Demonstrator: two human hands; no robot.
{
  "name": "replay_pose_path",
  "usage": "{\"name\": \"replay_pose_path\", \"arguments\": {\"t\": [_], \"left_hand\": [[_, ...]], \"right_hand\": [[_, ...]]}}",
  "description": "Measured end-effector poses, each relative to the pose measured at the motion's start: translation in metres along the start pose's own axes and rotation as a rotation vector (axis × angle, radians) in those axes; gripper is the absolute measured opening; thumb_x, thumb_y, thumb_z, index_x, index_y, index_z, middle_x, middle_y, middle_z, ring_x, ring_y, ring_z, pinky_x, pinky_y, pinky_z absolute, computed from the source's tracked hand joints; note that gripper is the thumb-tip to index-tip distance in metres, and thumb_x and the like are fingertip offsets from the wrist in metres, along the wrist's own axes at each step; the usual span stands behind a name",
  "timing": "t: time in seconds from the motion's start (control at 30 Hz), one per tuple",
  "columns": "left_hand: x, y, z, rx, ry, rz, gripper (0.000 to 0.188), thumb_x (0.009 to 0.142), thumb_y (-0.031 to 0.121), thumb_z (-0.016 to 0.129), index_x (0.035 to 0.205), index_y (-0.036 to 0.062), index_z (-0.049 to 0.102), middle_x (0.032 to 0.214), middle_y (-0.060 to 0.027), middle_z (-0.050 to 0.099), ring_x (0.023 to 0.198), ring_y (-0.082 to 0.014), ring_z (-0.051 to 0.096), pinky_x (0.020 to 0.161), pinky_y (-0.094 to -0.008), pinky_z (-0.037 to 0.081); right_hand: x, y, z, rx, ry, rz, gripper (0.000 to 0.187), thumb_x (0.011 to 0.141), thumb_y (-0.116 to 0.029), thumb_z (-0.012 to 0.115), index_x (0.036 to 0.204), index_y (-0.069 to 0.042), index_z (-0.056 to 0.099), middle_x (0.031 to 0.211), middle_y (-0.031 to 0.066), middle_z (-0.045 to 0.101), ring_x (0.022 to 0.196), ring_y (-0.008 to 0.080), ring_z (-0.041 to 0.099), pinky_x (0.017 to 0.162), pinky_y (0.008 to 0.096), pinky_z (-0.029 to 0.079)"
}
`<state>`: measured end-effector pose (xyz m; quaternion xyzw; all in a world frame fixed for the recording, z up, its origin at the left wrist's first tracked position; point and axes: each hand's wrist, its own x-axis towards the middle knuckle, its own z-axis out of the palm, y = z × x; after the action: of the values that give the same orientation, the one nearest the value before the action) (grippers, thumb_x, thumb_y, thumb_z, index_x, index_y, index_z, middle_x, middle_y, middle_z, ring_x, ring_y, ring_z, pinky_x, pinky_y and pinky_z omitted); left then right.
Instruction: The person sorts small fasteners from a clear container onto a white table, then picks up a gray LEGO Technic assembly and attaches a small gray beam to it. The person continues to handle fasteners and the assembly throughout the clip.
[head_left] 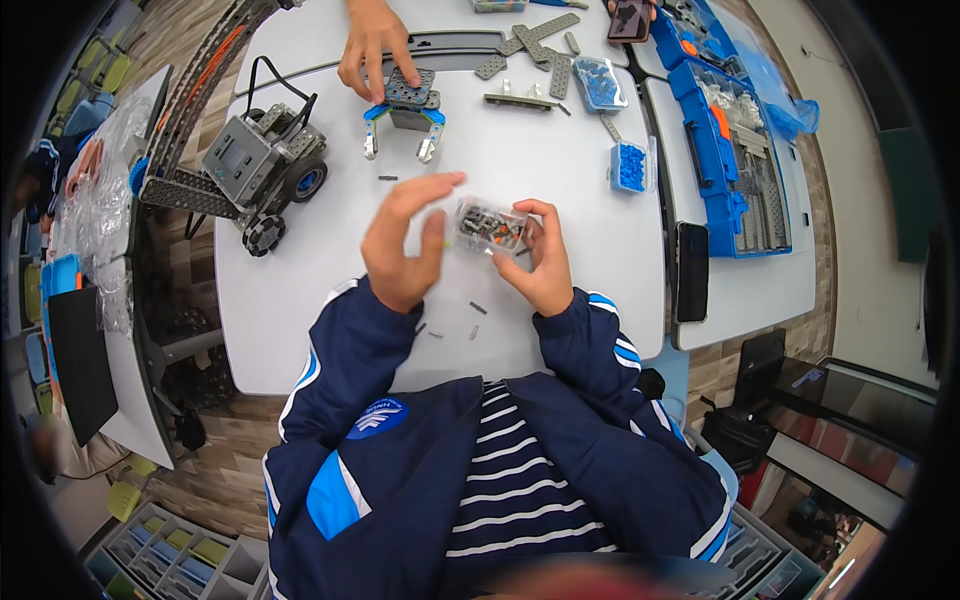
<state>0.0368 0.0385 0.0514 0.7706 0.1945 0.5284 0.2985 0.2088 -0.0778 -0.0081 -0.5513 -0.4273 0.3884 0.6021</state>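
Note:
A small clear plastic box (pixel 491 228) holds many small dark and orange connector pieces. My right hand (pixel 541 262) grips this box at its right side between thumb and fingers. Just left of the box, my left hand (pixel 405 240) is slightly blurred, its fingers and thumb apart and nothing visible in it. Several loose dark and grey pins lie on the white table between my forearms, including one dark pin (pixel 479 308).
At the far side, another person's hand (pixel 376 48) touches a grey robotics assembly (pixel 408 95). A wheeled robot (pixel 250 160) stands left. Boxes of blue pieces (pixel 630 166), perforated plates (pixel 540 42), a blue parts case (pixel 730 160) and a black phone (pixel 691 272) are to the right.

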Motion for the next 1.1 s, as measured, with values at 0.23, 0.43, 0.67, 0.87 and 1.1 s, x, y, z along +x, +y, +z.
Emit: {"name": "replay_pose_path", "arguments": {"t": [0.23, 0.43, 0.67, 0.87, 1.1], "left_hand": [[-0.013, -0.054, -0.032, 0.4, -0.067, -0.241, 0.027, 0.092, 0.001, 0.07, 0.118, 0.0034, 0.07, 0.12, -0.0104, 0.069, 0.105, -0.0274, 0.065, 0.085, -0.0354, 0.055], [-0.023, -0.077, -0.028, 0.471, -0.181, -0.231, 0.024, 0.087, 0.008, 0.079, 0.111, 0.0043, 0.075, 0.119, -0.008, 0.064, 0.105, -0.0264, 0.061, 0.079, -0.0349, 0.054], [-0.023, -0.08, -0.027, 0.321, -0.202, -0.348, 0.012, 0.089, 0.001, 0.075, 0.101, 0.0004, 0.073, 0.094, -0.0095, 0.065, 0.077, -0.0239, 0.063, 0.073, -0.0326, 0.053], [-0.032, -0.053, -0.055, 0.429, -0.073, -0.223, 0.009, 0.09, 0.0, 0.074, 0.099, 0.0, 0.071, 0.089, -0.0117, 0.064, 0.078, -0.0265, 0.063, 0.07, -0.0354, 0.052], [-0.061, -0.042, -0.095, 0.677, -0.068, -0.239, 0.011, 0.088, 0.0, 0.075, 0.099, 0.0022, 0.073, 0.094, -0.0111, 0.066, 0.09, -0.0298, 0.063, 0.082, -0.0386, 0.051]], "right_hand": [[0.005, -0.007, 0.001, -0.446, 0.037, -0.196, 0.07, 0.076, -0.005, 0.081, 0.138, -0.003, 0.049, 0.133, 0.0151, 0.047, 0.124, 0.0308, 0.056, 0.11, 0.0393, 0.045], [0.031, -0.042, -0.033, -0.675, -0.086, -0.394, 0.071, 0.076, -0.017, 0.089, 0.137, -0.004, 0.057, 0.132, 0.0163, 0.056, 0.122, 0.0316, 0.057, 0.105, 0.0399, 0.047], [0.144, -0.006, -0.082, -0.87, 0.206, -0.209, 0.018, 0.093, -0.008, 0.071, 0.111, -0.003, 0.073, 0.097, 0.0133, 0.069, 0.083, 0.0282, 0.071, 0.074, 0.0384, 0.056], [0.146, 0.018, -0.073, -1.049, 0.245, -0.35, 0.02, 0.096, -0.016, 0.066, 0.112, -0.008, 0.076, 0.098, 0.0112, 0.07, 0.085, 0.036, 0.069, 0.075, 0.0442, 0.056], [0.147, 0.01, -0.061, -1.145, 0.25, -0.338, 0.037, 0.096, -0.019, 0.068, 0.132, -0.013, 0.069, 0.082, 0.0116, 0.066, 0.072, 0.0301, 0.066, 0.068, 0.0425, 0.052]]}}
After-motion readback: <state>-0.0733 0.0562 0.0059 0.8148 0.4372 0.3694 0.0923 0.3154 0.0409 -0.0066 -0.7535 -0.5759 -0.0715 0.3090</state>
